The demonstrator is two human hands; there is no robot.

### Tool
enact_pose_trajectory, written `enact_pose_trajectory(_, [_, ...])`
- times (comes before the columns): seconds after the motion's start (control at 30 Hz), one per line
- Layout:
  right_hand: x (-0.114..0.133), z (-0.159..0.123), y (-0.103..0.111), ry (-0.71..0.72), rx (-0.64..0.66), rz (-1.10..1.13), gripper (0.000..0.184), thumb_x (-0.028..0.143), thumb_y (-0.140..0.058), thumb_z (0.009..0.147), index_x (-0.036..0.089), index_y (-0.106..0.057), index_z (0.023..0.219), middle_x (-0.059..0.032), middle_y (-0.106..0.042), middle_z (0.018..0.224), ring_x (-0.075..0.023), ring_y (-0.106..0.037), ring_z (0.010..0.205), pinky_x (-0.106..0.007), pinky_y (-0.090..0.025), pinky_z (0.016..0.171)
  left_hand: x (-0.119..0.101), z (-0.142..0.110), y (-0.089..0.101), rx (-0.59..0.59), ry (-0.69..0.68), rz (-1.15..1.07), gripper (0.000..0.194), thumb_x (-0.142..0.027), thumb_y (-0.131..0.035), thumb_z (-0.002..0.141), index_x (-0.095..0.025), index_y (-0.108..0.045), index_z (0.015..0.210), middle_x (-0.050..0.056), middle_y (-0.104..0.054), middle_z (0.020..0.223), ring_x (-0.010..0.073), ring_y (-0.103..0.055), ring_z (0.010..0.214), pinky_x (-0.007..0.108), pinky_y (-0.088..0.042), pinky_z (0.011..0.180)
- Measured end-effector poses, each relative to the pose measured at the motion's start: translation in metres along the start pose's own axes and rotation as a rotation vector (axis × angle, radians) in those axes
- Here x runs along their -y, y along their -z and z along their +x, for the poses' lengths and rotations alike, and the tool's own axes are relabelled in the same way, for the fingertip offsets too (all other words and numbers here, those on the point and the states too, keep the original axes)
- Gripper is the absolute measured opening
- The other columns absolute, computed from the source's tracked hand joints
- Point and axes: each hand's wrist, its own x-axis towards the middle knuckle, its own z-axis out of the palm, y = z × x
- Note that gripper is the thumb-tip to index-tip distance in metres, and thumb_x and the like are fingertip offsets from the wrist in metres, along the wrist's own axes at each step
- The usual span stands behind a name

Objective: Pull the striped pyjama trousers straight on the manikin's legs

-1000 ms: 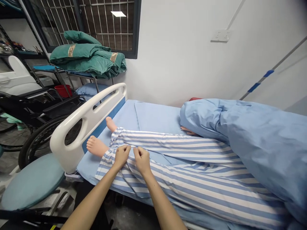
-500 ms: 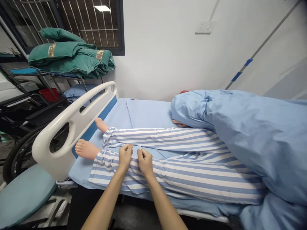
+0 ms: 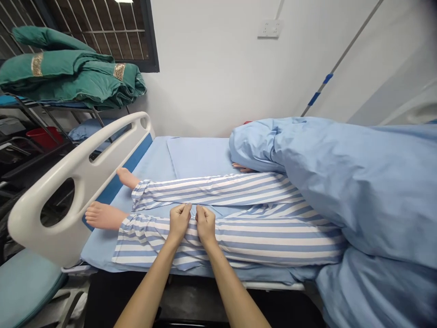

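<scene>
My left hand (image 3: 179, 223) and my right hand (image 3: 205, 224) pinch the striped blue-and-white pajama trouser (image 3: 273, 241) on the near leg of a mannequin, side by side. Its bare foot (image 3: 104, 215) sticks out of that cuff, and the other foot (image 3: 127, 178) lies beyond the far trouser leg (image 3: 218, 189). A light blue duvet (image 3: 358, 191) hides the body from the thighs up. A mannequin hand (image 3: 241, 167) pokes out beneath it. The bed's blue sheet (image 3: 198, 157) lies under the legs.
A white plastic bed rail (image 3: 78, 173) stands at the foot end, with a teal padded seat (image 3: 23, 289) below it. Folded green quilts (image 3: 71, 73) rest on a metal rack before a barred window (image 3: 102, 32). A white wall (image 3: 211, 77) backs the bed.
The view has swung, so the bed shifts left and down in the frame. My hands have drawn slightly closer, still pinching the trouser, and its folds look flatter.
</scene>
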Motion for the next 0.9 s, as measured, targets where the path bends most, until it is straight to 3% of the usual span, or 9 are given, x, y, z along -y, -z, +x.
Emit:
enact_pose_trajectory(0.2, [0.016,0.003,0.032,0.074,-0.019,-0.009,0.042,0.042,-0.041,0.085,0.019,-0.035,0.051,0.0044,-0.034,0.047,-0.0082,-0.033,0.047,-0.022,-0.028,0.048,-0.001,-0.006,-0.014,-0.041,-0.044,0.129,0.04,-0.037,-0.045,0.075,-0.019,-0.022,0.048,-0.005,-0.019,0.048,0.007,-0.023,0.048,0.022,-0.022,0.046])
enact_pose_trajectory(0.4, [-0.001,-0.005,0.045,0.084,-0.03,-0.13,0.04,0.04,-0.039,0.086,0.019,-0.035,0.053,0.0048,-0.034,0.047,-0.0086,-0.033,0.048,-0.023,-0.024,0.047,-0.012,-0.019,-0.037,0.014,-0.078,0.074,0.042,-0.04,-0.044,0.076,-0.019,-0.023,0.047,-0.005,-0.022,0.046,0.0073,-0.023,0.047,0.023,-0.023,0.045])
enact_pose_trajectory(0.63, [0.0,-0.009,0.075,0.17,-0.021,-0.243,0.039,0.034,-0.04,0.086,0.019,-0.029,0.051,0.006,-0.027,0.046,-0.0071,-0.028,0.045,-0.024,-0.02,0.048,-0.016,-0.029,-0.062,-0.02,-0.075,0.087,0.042,-0.038,-0.045,0.075,-0.02,-0.019,0.048,-0.005,-0.018,0.048,0.0074,-0.021,0.047,0.023,-0.023,0.046])
enact_pose_trajectory(0.9, [0.008,-0.007,0.106,0.229,-0.034,-0.298,0.039,0.033,-0.038,0.087,0.019,-0.026,0.052,0.006,-0.026,0.046,-0.0071,-0.028,0.044,-0.024,-0.021,0.049,-0.021,-0.034,-0.093,0.084,-0.052,0.047,0.041,-0.04,-0.045,0.074,-0.02,-0.021,0.047,-0.005,-0.019,0.047,0.0075,-0.023,0.047,0.024,-0.023,0.046])
